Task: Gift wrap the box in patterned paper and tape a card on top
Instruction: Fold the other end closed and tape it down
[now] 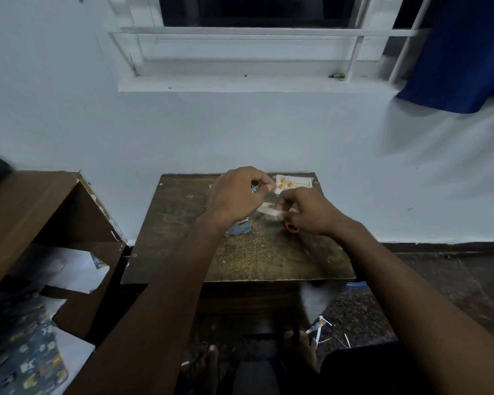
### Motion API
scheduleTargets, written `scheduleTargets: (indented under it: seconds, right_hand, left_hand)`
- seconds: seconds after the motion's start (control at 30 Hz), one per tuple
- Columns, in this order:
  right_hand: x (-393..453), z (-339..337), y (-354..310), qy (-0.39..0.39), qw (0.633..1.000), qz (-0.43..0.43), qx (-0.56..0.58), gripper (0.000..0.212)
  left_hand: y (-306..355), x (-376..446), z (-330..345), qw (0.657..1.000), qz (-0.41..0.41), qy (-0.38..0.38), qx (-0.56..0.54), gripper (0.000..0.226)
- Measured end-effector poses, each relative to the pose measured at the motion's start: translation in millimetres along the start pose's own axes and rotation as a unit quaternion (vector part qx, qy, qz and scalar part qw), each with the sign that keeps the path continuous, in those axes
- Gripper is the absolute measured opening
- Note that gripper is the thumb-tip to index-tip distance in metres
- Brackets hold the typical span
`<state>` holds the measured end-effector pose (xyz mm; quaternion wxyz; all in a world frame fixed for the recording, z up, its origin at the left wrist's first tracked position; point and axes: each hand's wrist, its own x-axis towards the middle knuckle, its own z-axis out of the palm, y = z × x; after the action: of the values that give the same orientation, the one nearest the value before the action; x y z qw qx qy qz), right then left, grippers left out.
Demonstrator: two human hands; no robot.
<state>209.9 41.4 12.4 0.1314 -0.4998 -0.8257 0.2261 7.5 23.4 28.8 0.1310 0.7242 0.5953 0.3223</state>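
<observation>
A white wall (240, 132) fills the upper view, with a barred window (257, 32) at the top and a blue curtain (462, 52) hanging at its right. Below it stands a small brown counter (240, 260) with a worn, speckled top, pushed against the wall. To the left is a brown shelf (35, 212), and patterned paper (20, 352) lies on the floor beneath it with white sheets beside it. Both forearms reach over the counter from the near edge. The left hand (234, 195) hovers above the box (238, 228), which is wrapped in blue patterned paper and rests near the counter's middle, mostly hidden under that hand; its fingers are curled with thumb and forefinger pinched on one end of a tape strip (268, 208). The right hand (308, 210), just beside it, has its fingertips closed on the strip's other end, which is blurred. A card (293, 183) with orange shapes lies flat at the counter's far edge, beyond both hands. An orange item (291, 228) peeks out beneath the right hand; what it is cannot be told.
</observation>
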Motion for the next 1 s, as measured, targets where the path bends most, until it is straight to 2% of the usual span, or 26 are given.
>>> scheduleTargets:
  seconds: [0.17,0.4,0.67,0.8,0.9,1.0]
  right_hand:
    - [-9,-13,6,0.064,0.987,-0.028,0.144,0.013]
    - [-15,-21,9,0.078,0.972,-0.058,0.215,0.020]
    - [-19,-25,0,0.062,0.960,-0.065,0.265,0.012]
    - [-17,-20,-2,0.074,0.963,-0.094,0.241,0.014]
    - [-12,-13,-3,0.106,0.975,-0.101,0.165,0.008]
    - [-6,-6,-3,0.116,0.983,-0.101,0.102,0.013]
  left_hand:
    - [-1,5,-2,0.999,-0.012,-0.031,-0.013,0.019]
    - [-4,10,-6,0.994,-0.036,-0.078,-0.072,0.041]
    - [-1,8,-9,0.973,-0.024,-0.060,-0.220,0.009]
    - [-2,9,-10,0.963,-0.026,-0.058,-0.261,0.009]
    - [-3,9,-10,0.965,-0.021,-0.056,-0.254,0.011]
    - [-2,8,-10,0.967,-0.019,-0.050,-0.251,0.011]
